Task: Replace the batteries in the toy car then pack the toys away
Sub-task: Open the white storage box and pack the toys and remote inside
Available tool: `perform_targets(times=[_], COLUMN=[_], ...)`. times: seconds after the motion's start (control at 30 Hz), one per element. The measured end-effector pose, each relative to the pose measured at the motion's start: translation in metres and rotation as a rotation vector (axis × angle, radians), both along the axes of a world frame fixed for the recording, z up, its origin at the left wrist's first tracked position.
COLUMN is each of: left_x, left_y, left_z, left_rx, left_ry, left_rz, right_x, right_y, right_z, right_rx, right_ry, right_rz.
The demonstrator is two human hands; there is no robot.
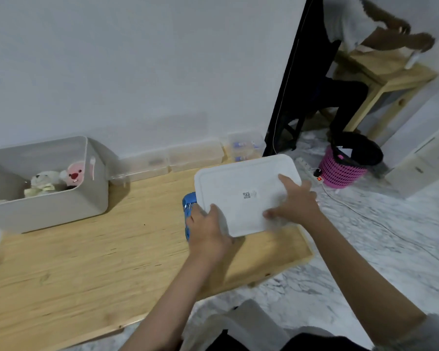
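A white flat lid [241, 183] with a small printed code lies tilted over the right part of the wooden table [86, 262]. My left hand [208, 229] grips its near-left edge. My right hand [297, 201] holds its right side, fingers spread on top. The blue toy car [188, 206] sits just left of the lid, mostly hidden behind my left hand. A grey storage bin [61, 198] at the far left holds plush toys [58, 179].
Clear plastic boxes [193, 155] line the wall at the table's back. A pink basket [340, 171] and a power strip [314, 172] stand on the marble floor to the right. Another person sits at a wooden desk [380, 69] beyond.
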State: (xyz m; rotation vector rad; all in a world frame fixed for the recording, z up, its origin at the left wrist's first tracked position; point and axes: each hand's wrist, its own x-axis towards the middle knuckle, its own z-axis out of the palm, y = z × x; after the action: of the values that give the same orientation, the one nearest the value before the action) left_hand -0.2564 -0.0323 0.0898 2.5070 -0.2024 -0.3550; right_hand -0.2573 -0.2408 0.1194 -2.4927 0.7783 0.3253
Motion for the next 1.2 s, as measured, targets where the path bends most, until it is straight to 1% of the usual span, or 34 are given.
perform_targets(times=[0.1, 0.2, 0.33, 0.4, 0.5, 0.63, 0.83, 1.03, 1.2], left_x=[0.019, 0.034, 0.052, 0.061, 0.077, 0.102, 0.145, 0.174, 0.188], left_y=[0.055, 0.127, 0.226, 0.271, 0.332, 0.393, 0.444, 0.456, 0.448], left_z=[0.014, 0.025, 0.045, 0.055, 0.067, 0.081, 0.082, 0.076, 0.074], left_rx=[-0.028, -0.044, 0.008, 0.041, 0.063, 0.089, 0.066, 0.055, 0.159], left_ry=[-0.036, -0.070, -0.118, -0.142, -0.179, -0.119, -0.015, 0.022, 0.036], left_rz=[0.040, 0.094, 0.173, 0.218, 0.277, 0.312, 0.310, 0.283, 0.235], right_x=[0.026, 0.047, 0.072, 0.084, 0.102, 0.129, 0.163, 0.191, 0.202], right_y=[0.053, 0.124, 0.219, 0.262, 0.321, 0.382, 0.434, 0.447, 0.447], right_z=[0.013, 0.028, 0.046, 0.051, 0.054, 0.059, 0.056, 0.040, 0.033], right_rx=[0.008, 0.017, 0.011, 0.027, -0.003, -0.005, -0.016, -0.025, -0.033], right_ry=[-0.026, -0.042, -0.101, -0.148, -0.232, -0.237, -0.185, -0.131, -0.074], right_rz=[0.062, 0.106, 0.239, 0.311, 0.396, 0.445, 0.435, 0.415, 0.405])
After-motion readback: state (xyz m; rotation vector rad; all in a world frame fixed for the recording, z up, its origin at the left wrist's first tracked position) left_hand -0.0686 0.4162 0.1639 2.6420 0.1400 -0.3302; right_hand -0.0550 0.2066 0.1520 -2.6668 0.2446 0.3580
